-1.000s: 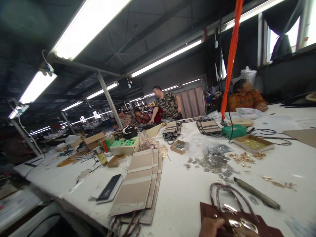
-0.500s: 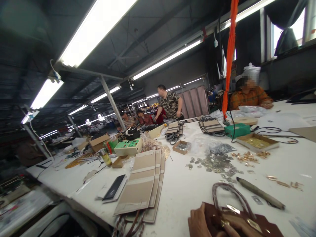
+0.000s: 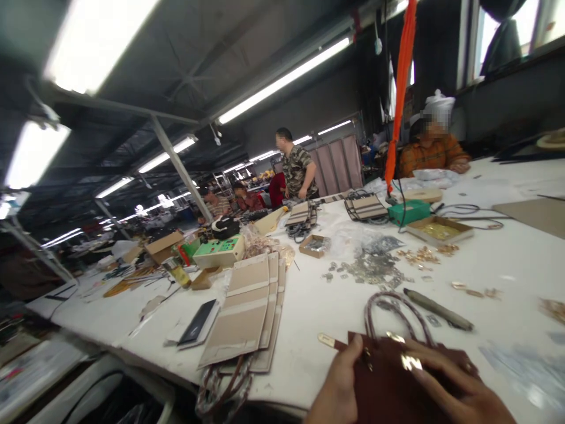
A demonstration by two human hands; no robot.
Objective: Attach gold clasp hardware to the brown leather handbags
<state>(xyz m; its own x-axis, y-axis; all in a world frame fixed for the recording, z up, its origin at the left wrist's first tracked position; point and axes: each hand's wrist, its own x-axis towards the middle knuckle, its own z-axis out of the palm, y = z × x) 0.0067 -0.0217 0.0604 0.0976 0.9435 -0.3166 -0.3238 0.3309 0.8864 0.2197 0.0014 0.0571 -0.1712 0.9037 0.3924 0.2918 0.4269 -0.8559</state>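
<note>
A dark brown handbag (image 3: pixel 388 383) with looped handles (image 3: pixel 392 309) and gold metal fittings lies at the near edge of the white table (image 3: pixel 318 306). My left hand (image 3: pixel 338 383) grips the bag's left side, thumb on top by a gold tab. On the bag's right part lies my right hand (image 3: pixel 459 388), its fingers pressing near a shiny clasp (image 3: pixel 410 361). A grey pen-shaped tool (image 3: pixel 436 309) rests just beyond the bag.
A stack of beige bag panels (image 3: pixel 247 312) lies to the left, a dark notebook (image 3: pixel 198 322) beside it. Loose metal fittings (image 3: pixel 371 268), small boxes (image 3: pixel 439 229) and a green device (image 3: pixel 218 250) sit further out. Several people work at the far end; an orange strap (image 3: pixel 397 94) hangs down.
The view has tilted down. Both my hands have come further into view on the brown bag, the left now gripping its side and the right lying over its top.
</note>
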